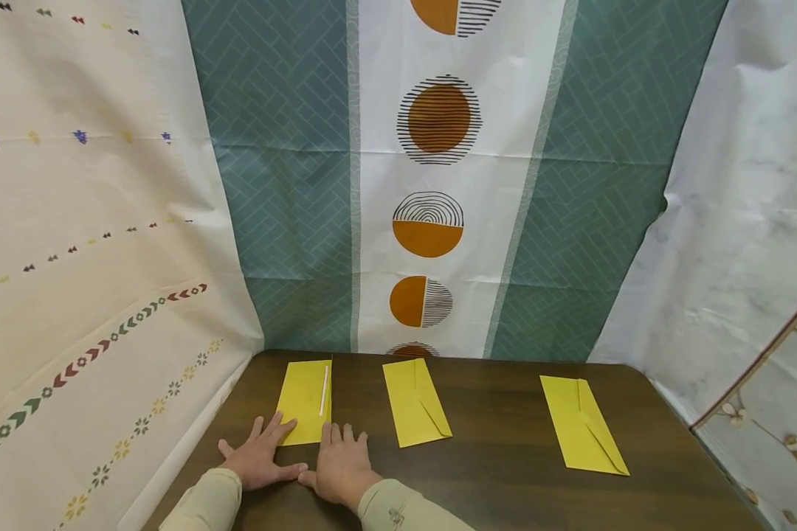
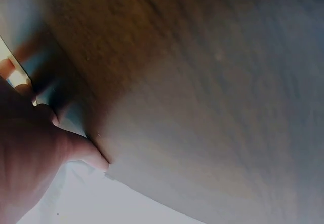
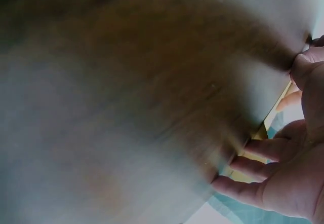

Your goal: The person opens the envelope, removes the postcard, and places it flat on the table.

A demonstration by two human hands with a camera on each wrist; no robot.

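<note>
The leftmost yellow envelope [image 1: 300,398] lies on the dark wooden table [image 1: 491,442], a white strip [image 1: 323,391] along its right side. At its near left corner is my left hand [image 1: 255,461], fingers spread, with the fingertips over the envelope's edge. My right hand [image 1: 340,466] lies palm down at the near right corner, its fingers straight and pointing away from me. Both thumbs point inward and nearly meet below the envelope. In the wrist views the left hand [image 2: 30,153] and the right hand [image 3: 288,178] appear at the tabletop's surface with fingers extended.
A second yellow envelope [image 1: 415,405] lies to the right of my hands, and a third envelope [image 1: 581,428] farther right; both show a flap seam. A patterned cloth [image 1: 299,184] hangs behind the table, with pale cloth [image 1: 73,310] along the left side.
</note>
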